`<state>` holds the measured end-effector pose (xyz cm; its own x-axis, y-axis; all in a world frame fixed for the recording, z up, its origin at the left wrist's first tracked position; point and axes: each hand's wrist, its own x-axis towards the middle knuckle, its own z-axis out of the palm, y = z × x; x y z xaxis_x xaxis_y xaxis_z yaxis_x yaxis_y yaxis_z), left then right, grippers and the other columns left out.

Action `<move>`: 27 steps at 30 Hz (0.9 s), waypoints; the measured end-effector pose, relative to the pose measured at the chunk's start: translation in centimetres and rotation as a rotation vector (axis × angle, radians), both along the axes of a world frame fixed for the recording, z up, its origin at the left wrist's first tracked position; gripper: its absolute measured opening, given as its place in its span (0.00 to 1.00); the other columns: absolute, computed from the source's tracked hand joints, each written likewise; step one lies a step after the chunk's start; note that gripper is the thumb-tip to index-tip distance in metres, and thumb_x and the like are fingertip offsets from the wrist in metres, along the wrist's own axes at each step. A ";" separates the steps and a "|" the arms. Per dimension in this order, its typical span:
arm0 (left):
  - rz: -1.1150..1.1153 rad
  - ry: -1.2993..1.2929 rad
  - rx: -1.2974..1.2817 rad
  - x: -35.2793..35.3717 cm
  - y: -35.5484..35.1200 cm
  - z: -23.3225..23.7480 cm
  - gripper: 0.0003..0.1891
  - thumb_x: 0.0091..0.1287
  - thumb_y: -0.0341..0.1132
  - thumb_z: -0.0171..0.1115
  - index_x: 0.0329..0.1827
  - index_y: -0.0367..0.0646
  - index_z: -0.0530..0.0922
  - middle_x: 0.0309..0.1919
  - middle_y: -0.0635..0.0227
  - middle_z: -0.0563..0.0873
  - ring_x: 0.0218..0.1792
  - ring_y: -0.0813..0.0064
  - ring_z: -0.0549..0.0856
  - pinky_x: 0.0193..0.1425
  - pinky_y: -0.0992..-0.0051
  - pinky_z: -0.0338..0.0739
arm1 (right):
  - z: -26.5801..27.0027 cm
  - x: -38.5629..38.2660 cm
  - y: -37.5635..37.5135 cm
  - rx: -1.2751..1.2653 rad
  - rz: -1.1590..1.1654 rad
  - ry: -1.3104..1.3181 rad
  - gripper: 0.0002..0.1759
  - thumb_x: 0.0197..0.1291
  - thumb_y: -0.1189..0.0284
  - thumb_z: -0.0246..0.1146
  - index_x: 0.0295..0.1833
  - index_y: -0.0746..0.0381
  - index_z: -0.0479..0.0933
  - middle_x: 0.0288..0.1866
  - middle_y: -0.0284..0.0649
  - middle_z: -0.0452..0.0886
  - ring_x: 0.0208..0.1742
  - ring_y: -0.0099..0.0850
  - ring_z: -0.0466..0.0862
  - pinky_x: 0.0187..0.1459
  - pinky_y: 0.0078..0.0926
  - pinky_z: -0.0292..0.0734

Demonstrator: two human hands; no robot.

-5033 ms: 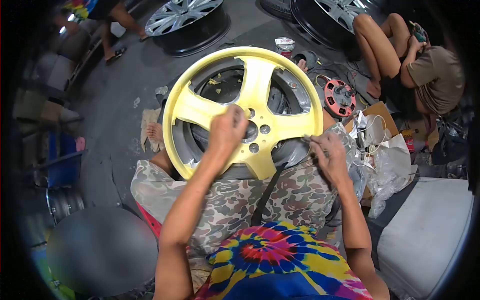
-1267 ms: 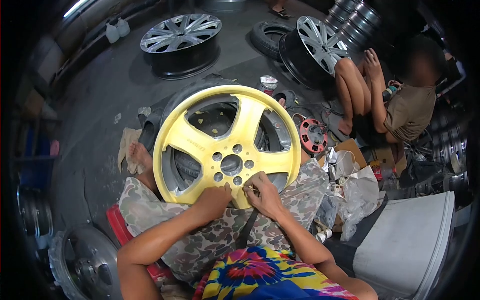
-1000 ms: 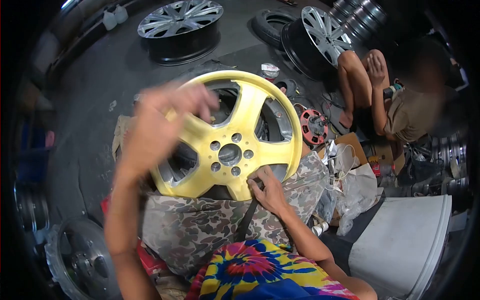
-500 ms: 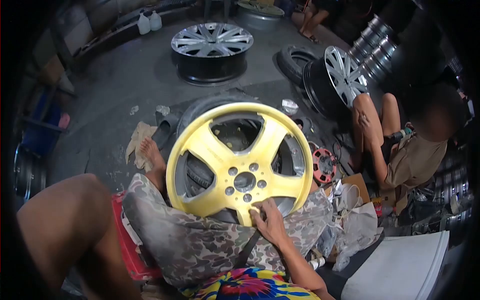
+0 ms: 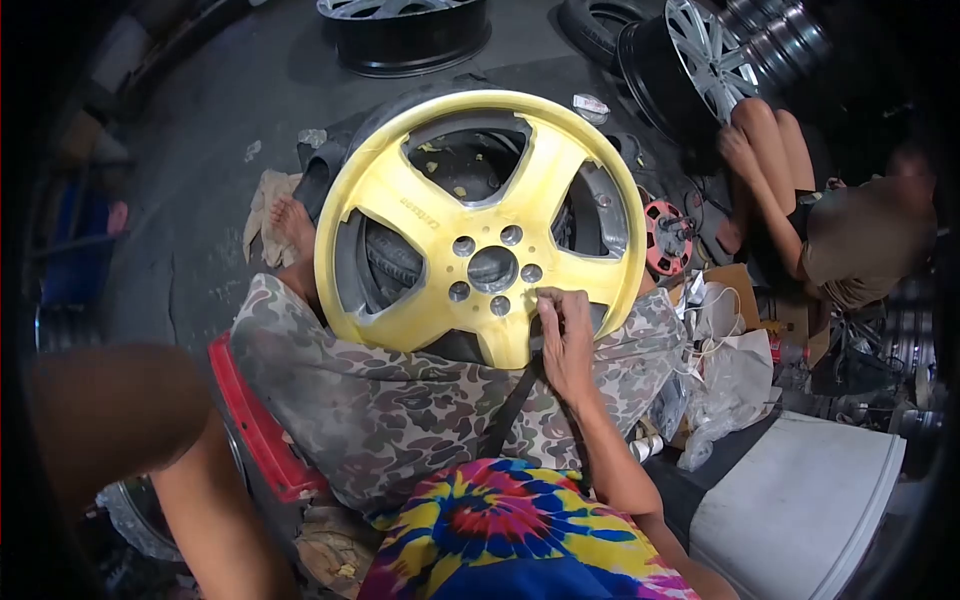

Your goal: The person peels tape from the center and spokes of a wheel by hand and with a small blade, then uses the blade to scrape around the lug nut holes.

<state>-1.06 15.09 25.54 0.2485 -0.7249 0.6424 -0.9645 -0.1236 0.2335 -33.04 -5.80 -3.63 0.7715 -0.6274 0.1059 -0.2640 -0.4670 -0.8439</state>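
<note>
A wheel rim (image 5: 390, 195) coated in yellow, with five spokes, leans tilted against my lap on a camouflage cloth (image 5: 400, 400). My right hand (image 5: 567, 330) is at the lower right of its hub. The fingers are bent and drawn together, their tips against the yellow face by the lug holes. Whether something small is pinched in them is hidden. My left hand is out of view. A dark tyre (image 5: 390, 255) shows behind the rim through the gaps between its spokes.
At right sits another person (image 5: 860, 235), a hand near the knee, beside a silver wheel (image 5: 705, 60). Another wheel (image 5: 405, 40) lies ahead. A red reel (image 5: 667, 238), plastic bags (image 5: 725, 390) and a white panel (image 5: 800, 500) are at right. A bare leg (image 5: 120, 420) is at left.
The view has tilted downward, so the rim appears higher and larger. My right hand has moved from the lower spoke up and right, closer to the lug holes.
</note>
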 end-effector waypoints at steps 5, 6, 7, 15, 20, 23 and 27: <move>-0.229 0.166 -0.066 -3.8 -2.0 -3.0 0.29 0.88 0.55 0.39 0.73 0.41 0.77 0.49 0.57 0.89 0.46 0.62 0.90 0.63 0.64 0.83 | 0.2 2.0 0.6 -0.044 0.047 -0.032 0.09 0.74 0.75 0.65 0.55 0.67 0.83 0.45 0.51 0.77 0.45 0.44 0.81 0.48 0.38 0.77; -0.270 0.403 0.032 -4.5 -3.5 -3.4 0.25 0.86 0.51 0.45 0.63 0.39 0.82 0.45 0.59 0.89 0.44 0.64 0.89 0.59 0.65 0.82 | 0.3 2.5 0.8 -0.049 0.051 -0.028 0.09 0.74 0.75 0.65 0.55 0.67 0.83 0.45 0.51 0.77 0.45 0.44 0.81 0.48 0.38 0.77; -0.310 0.640 0.134 -5.4 -5.2 -4.4 0.23 0.85 0.48 0.50 0.54 0.36 0.87 0.41 0.61 0.89 0.42 0.65 0.88 0.55 0.67 0.81 | 0.4 3.0 1.2 0.003 0.084 -0.029 0.08 0.73 0.76 0.66 0.54 0.67 0.83 0.44 0.51 0.78 0.43 0.44 0.82 0.46 0.39 0.78; 0.188 0.766 0.637 -7.2 -0.7 -24.3 0.18 0.68 0.44 0.73 0.36 0.33 0.89 0.33 0.47 0.90 0.39 0.45 0.90 0.47 0.53 0.82 | 0.0 6.8 5.1 0.014 0.069 -0.017 0.07 0.69 0.76 0.70 0.47 0.69 0.85 0.31 0.48 0.82 0.29 0.38 0.82 0.34 0.35 0.76; 0.182 0.830 0.560 -8.8 -0.3 -26.6 0.21 0.67 0.47 0.73 0.36 0.32 0.88 0.32 0.44 0.90 0.39 0.43 0.90 0.47 0.51 0.83 | -0.7 8.1 5.8 0.261 0.002 0.020 0.10 0.69 0.74 0.70 0.45 0.73 0.86 0.27 0.42 0.80 0.27 0.24 0.77 0.33 0.28 0.74; 0.179 0.833 0.627 -8.9 -0.4 -26.3 0.21 0.68 0.47 0.70 0.34 0.32 0.84 0.31 0.44 0.87 0.37 0.41 0.86 0.44 0.50 0.78 | -1.7 8.2 5.9 0.299 -0.041 0.007 0.11 0.72 0.74 0.69 0.48 0.74 0.86 0.26 0.36 0.81 0.26 0.21 0.76 0.32 0.24 0.75; 0.140 0.837 0.602 -9.1 -0.1 -27.0 0.22 0.69 0.47 0.69 0.32 0.33 0.79 0.29 0.44 0.84 0.35 0.38 0.84 0.42 0.48 0.75 | -0.7 8.3 6.3 0.362 -0.053 0.030 0.12 0.74 0.73 0.68 0.49 0.75 0.86 0.26 0.34 0.81 0.26 0.19 0.76 0.32 0.21 0.74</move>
<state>-10.17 15.01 -1.50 0.5549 -0.7987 -0.2328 -0.4903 -0.5401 0.6840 -24.72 0.51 -4.37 0.7363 -0.6593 -0.1523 -0.3070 -0.1249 -0.9435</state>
